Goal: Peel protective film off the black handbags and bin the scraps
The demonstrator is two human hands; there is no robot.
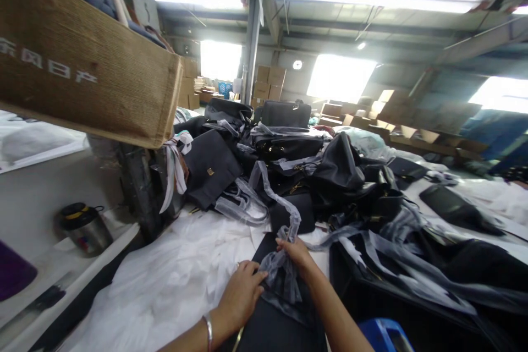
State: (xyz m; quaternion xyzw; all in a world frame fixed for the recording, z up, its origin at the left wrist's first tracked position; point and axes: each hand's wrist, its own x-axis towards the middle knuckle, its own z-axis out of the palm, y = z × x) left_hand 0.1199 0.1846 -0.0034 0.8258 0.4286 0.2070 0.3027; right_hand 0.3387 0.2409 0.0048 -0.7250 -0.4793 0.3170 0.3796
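Observation:
A black handbag [284, 324] lies in front of me on the white-covered table. Crumpled clear plastic wrap [289, 286] is bunched over its upper part. My right hand [296, 253] is closed around a plastic-wrapped strap [284, 201], which runs up from the fingers in a loose curve toward the pile. My left hand [243, 291], with a bangle on the wrist, is at the bag's left side; its bent fingers pinch the edge of the plastic wrap. Part of the bag is hidden under the wrap and my right forearm.
Black handbags [289, 146] with wrapped straps are heaped ahead. White sheeting [177, 280] covers the table at left. A burlap tote [91, 60] hangs at upper left, above a steel flask [86, 228] on a shelf. A blue plastic object [383, 335] is at the lower right.

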